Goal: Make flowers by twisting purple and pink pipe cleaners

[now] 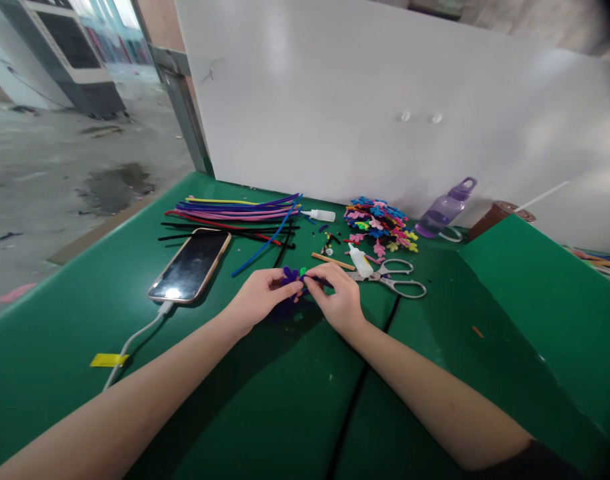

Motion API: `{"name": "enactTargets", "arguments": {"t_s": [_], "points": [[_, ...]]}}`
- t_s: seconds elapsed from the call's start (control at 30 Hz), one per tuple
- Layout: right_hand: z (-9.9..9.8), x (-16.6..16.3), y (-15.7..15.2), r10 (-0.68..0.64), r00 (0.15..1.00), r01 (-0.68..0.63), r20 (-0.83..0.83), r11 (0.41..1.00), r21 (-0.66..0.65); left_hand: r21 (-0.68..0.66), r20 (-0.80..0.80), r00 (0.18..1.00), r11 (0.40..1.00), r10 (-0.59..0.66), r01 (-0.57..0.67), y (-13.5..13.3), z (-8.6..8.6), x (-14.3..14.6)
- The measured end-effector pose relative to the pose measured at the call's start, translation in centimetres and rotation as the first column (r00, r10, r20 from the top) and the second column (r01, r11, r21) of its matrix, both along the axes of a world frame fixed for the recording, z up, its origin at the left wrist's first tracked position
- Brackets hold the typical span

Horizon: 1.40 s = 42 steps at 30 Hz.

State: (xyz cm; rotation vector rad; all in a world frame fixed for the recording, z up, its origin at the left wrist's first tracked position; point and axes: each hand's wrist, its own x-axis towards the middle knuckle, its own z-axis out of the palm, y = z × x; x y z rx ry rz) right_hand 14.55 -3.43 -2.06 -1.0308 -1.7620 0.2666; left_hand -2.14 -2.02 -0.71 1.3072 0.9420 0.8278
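Over the middle of the green table (265, 407) both my hands meet. My left hand (259, 298) pinches a small purple flower-shaped piece (291, 275) with a speck of green beside it. My right hand (337, 295) is closed on a dark purple pipe cleaner (319, 281) whose end meets the flower. Just behind the hands lie a wooden stick (333, 261), a small white glue bottle (361, 261) and scissors (397, 278).
A bundle of coloured pipe cleaners (235, 212) lies at the back left, with a phone (191, 265) on a white charging cable (135, 339) in front of it. A pile of coloured flower pieces (382, 225), a second glue bottle (321, 215), a purple water bottle (445, 209) and a brown cup (495, 217) stand by the white wall.
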Motion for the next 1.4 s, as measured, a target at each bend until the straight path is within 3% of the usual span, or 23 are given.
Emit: {"name": "enactTargets", "arguments": {"t_s": [0.27, 0.7, 1.13, 1.4], "points": [[-0.1, 0.0, 0.0, 0.000, 1.000, 0.000, -0.008, 1.000, -0.016, -0.010, -0.028, 1.000, 1.000, -0.011, 0.011, -0.3, 0.1, 0.2], [0.1, -0.1, -0.1, -0.066, 0.998, 0.066, -0.005, 0.998, 0.007, -0.068, 0.098, 0.982, 0.986, 0.161, -0.155, -0.4, 0.1, 0.4], [-0.4, -0.2, -0.3, 0.027, 1.000, -0.027, 0.015, 1.000, -0.001, 0.003, 0.014, 0.983, 0.983, 0.183, -0.183, -0.3, -0.4, 0.3], [-0.4, -0.1, -0.4, 0.078, 0.995, -0.076, 0.065, 0.997, -0.033, -0.033, 0.054, 0.982, 0.984, 0.178, -0.177, -0.2, -0.8, 0.3]]}}
